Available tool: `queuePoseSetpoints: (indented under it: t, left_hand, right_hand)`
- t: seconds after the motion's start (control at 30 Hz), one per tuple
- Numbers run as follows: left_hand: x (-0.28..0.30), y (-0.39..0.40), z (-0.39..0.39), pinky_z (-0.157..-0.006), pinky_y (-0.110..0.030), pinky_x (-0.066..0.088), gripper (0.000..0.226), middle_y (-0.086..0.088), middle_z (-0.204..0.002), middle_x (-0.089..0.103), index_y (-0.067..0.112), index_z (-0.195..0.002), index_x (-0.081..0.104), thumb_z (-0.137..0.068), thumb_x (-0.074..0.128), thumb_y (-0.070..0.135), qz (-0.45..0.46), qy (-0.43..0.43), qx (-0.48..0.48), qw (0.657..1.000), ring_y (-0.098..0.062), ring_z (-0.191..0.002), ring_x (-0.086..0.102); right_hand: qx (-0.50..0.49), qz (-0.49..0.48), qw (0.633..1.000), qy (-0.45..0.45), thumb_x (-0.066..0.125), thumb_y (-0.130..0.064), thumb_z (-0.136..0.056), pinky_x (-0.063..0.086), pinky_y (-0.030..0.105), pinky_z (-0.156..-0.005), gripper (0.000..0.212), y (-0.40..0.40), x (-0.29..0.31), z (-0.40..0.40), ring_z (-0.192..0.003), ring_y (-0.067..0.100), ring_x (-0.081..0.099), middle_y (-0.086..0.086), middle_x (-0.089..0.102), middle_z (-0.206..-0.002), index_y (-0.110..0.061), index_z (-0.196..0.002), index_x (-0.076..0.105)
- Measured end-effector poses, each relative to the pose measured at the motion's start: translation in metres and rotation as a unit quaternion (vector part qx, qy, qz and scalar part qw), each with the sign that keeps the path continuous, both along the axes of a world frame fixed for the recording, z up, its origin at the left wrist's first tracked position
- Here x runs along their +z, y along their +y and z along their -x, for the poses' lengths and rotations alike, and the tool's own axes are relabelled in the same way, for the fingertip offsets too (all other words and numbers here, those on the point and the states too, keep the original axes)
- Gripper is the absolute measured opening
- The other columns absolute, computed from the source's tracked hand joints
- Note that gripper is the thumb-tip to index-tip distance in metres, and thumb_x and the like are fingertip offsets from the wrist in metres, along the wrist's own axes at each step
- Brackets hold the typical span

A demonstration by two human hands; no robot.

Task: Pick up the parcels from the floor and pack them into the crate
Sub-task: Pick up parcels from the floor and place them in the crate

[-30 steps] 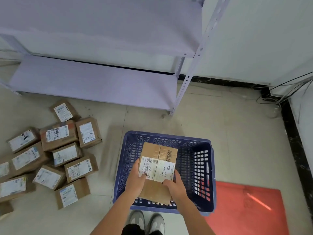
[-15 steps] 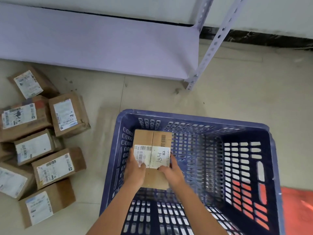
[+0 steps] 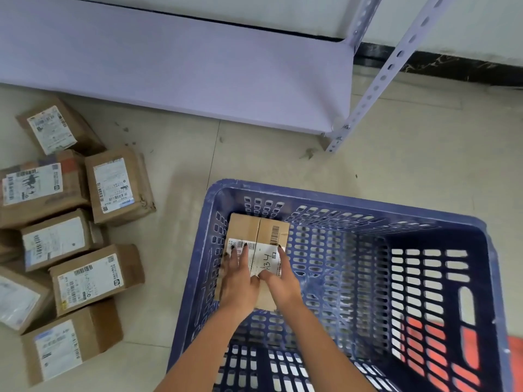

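Left hand (image 3: 237, 281) and right hand (image 3: 280, 281) clasp parcel (image 3: 256, 236), seating it in crate (image 3: 353, 196) far-left corner; next: release, fetch another floor parcel (image 3: 96, 278).

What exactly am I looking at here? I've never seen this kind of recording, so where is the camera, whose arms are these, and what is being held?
There is no machine here: a person wears a wide-angle camera on the head, so the one picture looks down along their own bare arms. The left hand and right hand both rest on a brown cardboard parcel with a white label, fingers laid over its top and sides. The parcel sits low inside a blue plastic crate, in its far left corner; whether it touches the bottom cannot be told. On the tiled floor to the left lies a pile of labelled parcels. Beyond them stands a pale purple metal shelf. Something red shows beside the crate.
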State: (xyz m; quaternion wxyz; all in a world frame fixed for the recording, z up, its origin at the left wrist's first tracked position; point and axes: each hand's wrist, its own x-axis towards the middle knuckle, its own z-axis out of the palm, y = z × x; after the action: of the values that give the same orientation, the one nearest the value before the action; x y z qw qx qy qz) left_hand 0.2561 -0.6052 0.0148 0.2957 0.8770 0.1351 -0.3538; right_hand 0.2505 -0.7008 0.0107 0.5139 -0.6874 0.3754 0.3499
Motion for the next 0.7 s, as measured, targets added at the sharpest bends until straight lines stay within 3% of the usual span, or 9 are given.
queuePoseSetpoints:
  t: [0.1,0.2,0.27,0.37,0.5,0.57,0.63,0.7]
  left_hand:
    - [0.009,0.007,-0.004,-0.116,-0.041,0.025,0.066,-0.005,-0.158,0.008,0.021,-0.148,0.011,-0.092,0.043,0.010,0.014,0.036,0.027,0.999,-0.025,-0.144,0.015]
    - [0.034,0.015,-0.013,-0.108,-0.038,0.037,0.061,-0.007,-0.150,0.032,0.018,-0.147,0.021,-0.092,0.045,0.008,0.019,0.027,0.061,0.998,-0.025,-0.132,0.038]
    - [0.065,0.019,-0.017,-0.105,-0.036,0.040,0.057,-0.010,-0.143,0.044,0.015,-0.144,0.029,-0.091,0.046,0.004,0.040,0.005,0.067,0.997,-0.025,-0.128,0.045]
    - [0.125,0.022,-0.016,-0.098,-0.035,0.044,0.050,-0.008,-0.134,0.054,0.016,-0.138,0.040,-0.090,0.048,0.005,0.041,-0.020,0.054,0.998,-0.024,-0.120,0.053]
    - [0.221,0.026,0.000,-0.094,-0.024,0.043,0.043,-0.007,-0.133,0.056,0.015,-0.133,0.045,-0.091,0.049,0.007,0.061,-0.049,0.029,0.997,-0.022,-0.117,0.055]
    - [0.268,0.031,0.011,-0.083,-0.021,0.040,0.043,-0.007,-0.132,0.057,0.014,-0.134,0.044,-0.092,0.048,0.008,0.061,-0.063,0.042,0.995,-0.020,-0.110,0.058]
    - [0.310,0.037,0.021,-0.077,-0.017,0.040,0.041,-0.006,-0.130,0.058,0.016,-0.133,0.045,-0.093,0.047,0.010,0.068,-0.076,0.057,0.993,-0.012,-0.101,0.056]
    - [0.347,0.043,0.035,-0.078,-0.018,0.040,0.041,-0.006,-0.131,0.057,0.018,-0.134,0.044,-0.094,0.045,0.011,0.068,-0.076,0.074,0.992,-0.015,-0.105,0.058]
  right_hand:
    - [0.037,0.012,0.999,-0.001,0.057,-0.021,-0.084,0.039,0.021,-0.055,0.073,-0.002,0.009,-0.001,-0.078,0.013,0.055,0.000,0.058,-0.111,-0.035,-0.146,0.021]
    - [0.068,0.019,0.997,-0.012,0.056,-0.019,-0.083,0.042,0.024,-0.060,0.066,-0.005,0.036,-0.002,-0.077,0.010,0.053,-0.004,0.055,-0.104,-0.029,-0.142,0.030]
    - [0.074,0.010,0.997,-0.015,0.057,-0.018,-0.083,0.044,0.021,-0.065,0.062,-0.006,0.067,-0.002,-0.082,0.010,0.050,0.000,0.056,-0.118,-0.024,-0.141,0.035]
    - [0.073,-0.012,0.997,-0.027,0.057,-0.015,-0.083,0.037,0.008,-0.053,0.065,-0.005,0.125,0.003,-0.085,0.005,0.050,-0.004,0.053,-0.119,-0.022,-0.143,0.034]
    - [0.085,-0.017,0.994,-0.059,0.058,-0.014,-0.083,0.038,0.007,-0.048,0.064,-0.005,0.208,0.012,-0.084,0.004,0.051,-0.002,0.050,-0.129,-0.021,-0.142,0.035]
    - [0.089,-0.026,0.993,-0.072,0.059,-0.015,-0.084,0.045,0.009,-0.061,0.063,-0.002,0.252,0.018,-0.086,0.002,0.053,0.000,0.049,-0.133,-0.019,-0.142,0.035]
    - [0.110,-0.023,0.991,-0.079,0.059,-0.017,-0.085,0.045,0.021,-0.086,0.062,0.000,0.294,0.025,-0.106,0.013,0.052,0.004,0.044,-0.142,-0.017,-0.143,0.035]
    - [0.136,-0.018,0.987,-0.085,0.058,-0.018,-0.086,0.042,0.027,-0.094,0.061,0.004,0.335,0.033,-0.114,0.018,0.051,0.005,0.044,-0.142,-0.014,-0.143,0.036]
